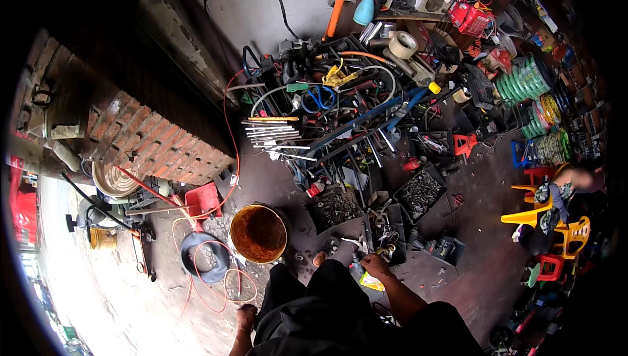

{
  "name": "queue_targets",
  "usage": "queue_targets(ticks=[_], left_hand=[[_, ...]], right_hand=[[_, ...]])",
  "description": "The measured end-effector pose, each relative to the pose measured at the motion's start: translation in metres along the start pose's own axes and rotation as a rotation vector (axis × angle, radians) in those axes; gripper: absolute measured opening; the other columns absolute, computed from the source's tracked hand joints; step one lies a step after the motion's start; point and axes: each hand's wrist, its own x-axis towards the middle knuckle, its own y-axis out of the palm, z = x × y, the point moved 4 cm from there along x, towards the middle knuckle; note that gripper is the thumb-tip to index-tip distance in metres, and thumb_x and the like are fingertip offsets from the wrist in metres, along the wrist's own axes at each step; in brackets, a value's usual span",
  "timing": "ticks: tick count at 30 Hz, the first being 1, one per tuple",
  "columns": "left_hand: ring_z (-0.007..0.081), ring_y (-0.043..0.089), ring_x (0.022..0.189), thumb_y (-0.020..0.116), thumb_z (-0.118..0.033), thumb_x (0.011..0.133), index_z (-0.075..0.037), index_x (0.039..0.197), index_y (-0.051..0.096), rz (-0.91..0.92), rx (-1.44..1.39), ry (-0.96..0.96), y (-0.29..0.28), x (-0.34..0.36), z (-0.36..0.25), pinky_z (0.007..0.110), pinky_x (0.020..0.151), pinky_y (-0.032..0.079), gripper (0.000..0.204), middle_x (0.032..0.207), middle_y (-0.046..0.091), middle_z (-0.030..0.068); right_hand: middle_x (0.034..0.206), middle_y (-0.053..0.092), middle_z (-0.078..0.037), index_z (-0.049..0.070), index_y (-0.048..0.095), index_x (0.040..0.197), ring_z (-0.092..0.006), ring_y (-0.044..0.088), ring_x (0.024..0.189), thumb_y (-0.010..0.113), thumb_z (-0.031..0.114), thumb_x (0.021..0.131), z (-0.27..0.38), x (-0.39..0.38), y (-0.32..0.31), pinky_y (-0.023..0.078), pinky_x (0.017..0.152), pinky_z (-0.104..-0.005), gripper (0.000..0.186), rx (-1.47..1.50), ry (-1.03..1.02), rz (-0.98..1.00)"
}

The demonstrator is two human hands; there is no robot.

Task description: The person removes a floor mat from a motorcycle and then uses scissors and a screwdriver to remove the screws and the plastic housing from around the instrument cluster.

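Low on the left, my left hand [246, 317] hangs beside my dark trousers [333, 297]; its fingers are too small and foreshortened to read. A coil of thin orange-red hose [226, 294] lies on the floor close to it. My right hand [375, 266] is in front of my right thigh with its fingers curled closed, and whatever they may hold is hidden. Just below that hand shows a yellow-green packet [372, 283]; I cannot tell whether they touch. A round bucket [286, 238], rusty brown inside, stands in front of my legs.
Ahead lies a heap of tools and metal bars with blue-handled scissors [319, 98]. Trays of small metal parts [418, 194] sit on the floor. A black rubber ring [186, 251] and red bin [204, 200] are left. At right, a person [559, 196] is among yellow chairs [526, 217].
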Motion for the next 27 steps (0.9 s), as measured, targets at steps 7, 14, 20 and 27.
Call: queue_targets(ticks=[7, 14, 20, 27], left_hand=[[0.0174, 0.054, 0.050, 0.055, -0.011, 0.074, -0.003, 0.067, 0.058, -0.115, -0.136, -0.088, -0.024, 0.012, -0.037, 0.032, 0.044, 0.043, 0.011, 0.061, 0.056, 0.0070], [0.0154, 0.057, 0.051, 0.061, -0.011, 0.074, -0.001, 0.079, 0.066, 0.003, 0.137, -0.007, -0.043, 0.080, -0.126, 0.031, 0.047, 0.046, 0.012, 0.066, 0.062, 0.0057], [0.0188, 0.061, 0.049, 0.063, -0.023, 0.076, 0.001, 0.084, 0.067, 0.163, 0.712, 0.462, -0.040, 0.163, -0.272, 0.034, 0.051, 0.049, 0.025, 0.061, 0.065, 0.0115], [0.0289, 0.067, 0.089, 0.062, -0.024, 0.078, -0.005, 0.097, 0.068, 0.424, 1.002, 0.646, 0.022, 0.227, -0.354, 0.038, 0.080, 0.051, 0.028, 0.092, 0.070, 0.0138]], right_hand=[[0.100, 0.068, -0.016, 0.010, 0.070, 0.098, -0.0352, 0.065, 0.096, 0.063, 0.036, 0.079, 0.024, 0.015, 0.011, 0.051, 0.082, -0.0420, 0.033, 0.059, 0.043, 0.011], [0.099, 0.068, -0.017, 0.009, 0.069, 0.098, -0.0359, 0.064, 0.095, 0.062, 0.036, 0.080, 0.034, 0.018, 0.010, 0.051, 0.084, -0.0436, 0.033, 0.113, 0.051, -0.110], [0.088, 0.069, -0.015, 0.007, 0.068, 0.095, -0.0340, 0.066, 0.087, 0.062, 0.032, 0.082, 0.061, 0.000, 0.015, 0.052, 0.077, -0.0424, 0.029, 0.353, 0.237, -0.405], [0.096, 0.065, -0.018, 0.006, 0.065, 0.097, -0.0375, 0.062, 0.094, 0.058, 0.027, 0.082, 0.149, -0.051, 0.100, 0.050, 0.083, -0.0480, 0.027, 0.282, 0.368, -0.201]])
